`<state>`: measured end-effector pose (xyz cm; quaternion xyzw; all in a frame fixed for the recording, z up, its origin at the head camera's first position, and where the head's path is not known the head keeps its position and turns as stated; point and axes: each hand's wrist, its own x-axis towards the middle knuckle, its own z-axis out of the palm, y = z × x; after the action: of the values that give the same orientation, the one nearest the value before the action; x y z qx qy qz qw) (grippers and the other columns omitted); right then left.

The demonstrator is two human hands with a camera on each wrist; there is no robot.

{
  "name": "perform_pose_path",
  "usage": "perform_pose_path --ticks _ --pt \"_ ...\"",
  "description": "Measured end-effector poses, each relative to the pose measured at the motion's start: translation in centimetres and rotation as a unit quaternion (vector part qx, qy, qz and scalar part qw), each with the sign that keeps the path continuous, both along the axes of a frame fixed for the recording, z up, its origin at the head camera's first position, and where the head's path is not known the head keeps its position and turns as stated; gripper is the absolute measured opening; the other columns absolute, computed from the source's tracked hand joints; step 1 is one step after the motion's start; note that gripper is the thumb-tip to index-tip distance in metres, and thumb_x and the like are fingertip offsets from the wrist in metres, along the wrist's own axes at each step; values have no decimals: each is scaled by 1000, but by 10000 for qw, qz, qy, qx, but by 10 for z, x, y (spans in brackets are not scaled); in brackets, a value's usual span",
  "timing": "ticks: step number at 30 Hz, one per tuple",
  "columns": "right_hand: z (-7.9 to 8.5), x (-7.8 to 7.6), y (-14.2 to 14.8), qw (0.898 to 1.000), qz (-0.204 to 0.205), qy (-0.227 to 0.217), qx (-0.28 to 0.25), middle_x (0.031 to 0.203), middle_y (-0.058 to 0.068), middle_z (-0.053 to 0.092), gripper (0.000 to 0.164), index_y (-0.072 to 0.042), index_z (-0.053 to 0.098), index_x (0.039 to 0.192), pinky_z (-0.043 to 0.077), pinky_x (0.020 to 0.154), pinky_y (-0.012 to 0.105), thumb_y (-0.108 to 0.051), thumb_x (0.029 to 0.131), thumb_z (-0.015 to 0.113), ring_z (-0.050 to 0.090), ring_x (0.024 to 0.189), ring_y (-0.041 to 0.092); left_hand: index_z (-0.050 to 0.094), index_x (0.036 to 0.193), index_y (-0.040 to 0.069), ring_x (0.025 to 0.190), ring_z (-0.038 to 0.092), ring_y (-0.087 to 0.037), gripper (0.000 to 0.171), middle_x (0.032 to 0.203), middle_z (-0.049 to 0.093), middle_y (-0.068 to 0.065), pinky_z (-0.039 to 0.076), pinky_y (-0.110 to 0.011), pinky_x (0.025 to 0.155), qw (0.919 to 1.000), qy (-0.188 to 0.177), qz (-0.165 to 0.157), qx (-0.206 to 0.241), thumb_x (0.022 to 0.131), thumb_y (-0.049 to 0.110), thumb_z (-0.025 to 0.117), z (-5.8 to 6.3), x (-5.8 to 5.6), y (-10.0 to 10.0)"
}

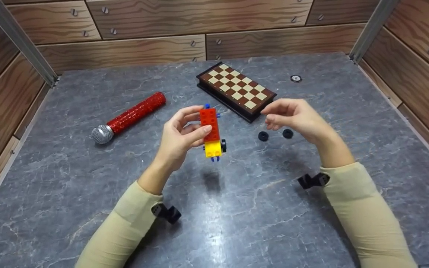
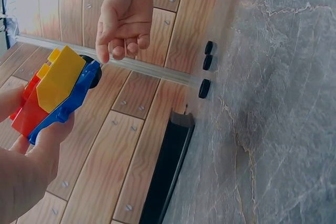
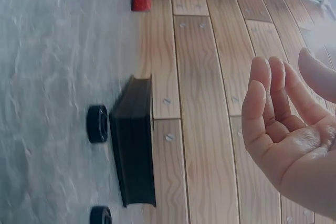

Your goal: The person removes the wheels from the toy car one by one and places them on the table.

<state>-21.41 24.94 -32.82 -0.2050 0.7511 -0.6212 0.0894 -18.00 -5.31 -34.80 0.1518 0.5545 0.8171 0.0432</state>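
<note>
My left hand (image 1: pixel 179 139) holds a toy car of building blocks (image 1: pixel 210 126) above the table, thumb on its red top and fingers behind it. The car has a yellow block (image 2: pixel 60 80) at one end and a blue base (image 2: pixel 65 106). One black wheel (image 1: pixel 223 145) sits on its right side near the yellow end; bare blue axle stubs show elsewhere. To the right, my right hand (image 1: pixel 300 119) hovers over the table with loosely bent fingers, nothing between them. Below it lie two loose black wheels, the nearer-to-car wheel (image 1: pixel 263 136) and another wheel (image 1: pixel 288 133).
A folded chessboard (image 1: pixel 233 87) lies behind the hands, close to the right fingertips in the head view. At the left rests a glittery red microphone (image 1: pixel 134 113) with a silver head. Further back on the right is a small black-and-white round chip (image 1: pixel 296 78). Wood-patterned walls surround the grey table.
</note>
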Motion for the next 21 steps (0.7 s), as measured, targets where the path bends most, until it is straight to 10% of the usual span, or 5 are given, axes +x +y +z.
perform_pose_path --ticks 21 --pt "-16 21 -55 9940 786 -699 -301 95 25 61 23 0 63 107 55 71 38 -7 86 66 64 78 26 54 123 5 89 61 -32 50 115 54 -19 53 -50 73 9999 114 50 -33 78 2 74 -4 0 2"
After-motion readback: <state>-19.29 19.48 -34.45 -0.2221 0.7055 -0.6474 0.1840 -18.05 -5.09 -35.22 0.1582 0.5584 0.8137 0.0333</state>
